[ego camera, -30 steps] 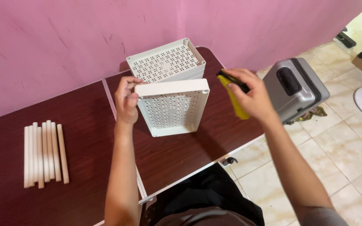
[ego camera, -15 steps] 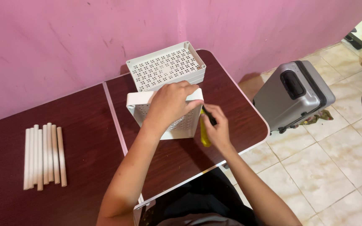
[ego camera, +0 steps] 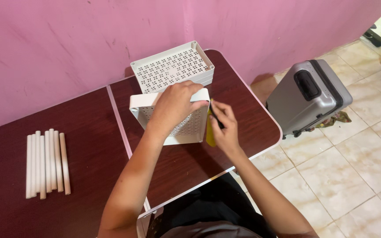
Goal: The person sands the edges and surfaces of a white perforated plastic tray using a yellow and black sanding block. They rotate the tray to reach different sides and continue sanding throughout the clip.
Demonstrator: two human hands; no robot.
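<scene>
Head view, looking down on dark maroon counter (ego camera: 89,176) set against pink wall (ego camera: 67,44).

Left hand (ego camera: 177,103): draped over top edge of white perforated tray (ego camera: 186,130), fingers curled over far rim, palm covering upper middle of panel. Grip closed on tray; tray stood tilted on counter, lower edge toward body, perforated face partly hidden under hand and forearm.

Right hand (ego camera: 223,125): just right of tray, touching or nearly touching its right edge. Grip closed around yellow tool with black tip (ego camera: 211,128); yellow body runs down alongside tray's right side, black part pinched between fingers and pointing up toward tray's top right corner. Exact contact between tool and tray not resolvable.

Tray relative to grips: held at top by left, flanked at right edge by right hand and tool; sits near centre of right counter leaf, just in front of stack.

Behind tray, toward wall: stack of white perforated trays (ego camera: 173,66), lying flat, holes facing up; near but apart from held tray.

Far left of counter: row of white tubes (ego camera: 47,163), laid side by side, well apart from both hands.

On tiled floor (ego camera: 353,167) right of counter: grey hard-shell suitcase (ego camera: 309,94), lying tilted, black handle up.
</scene>
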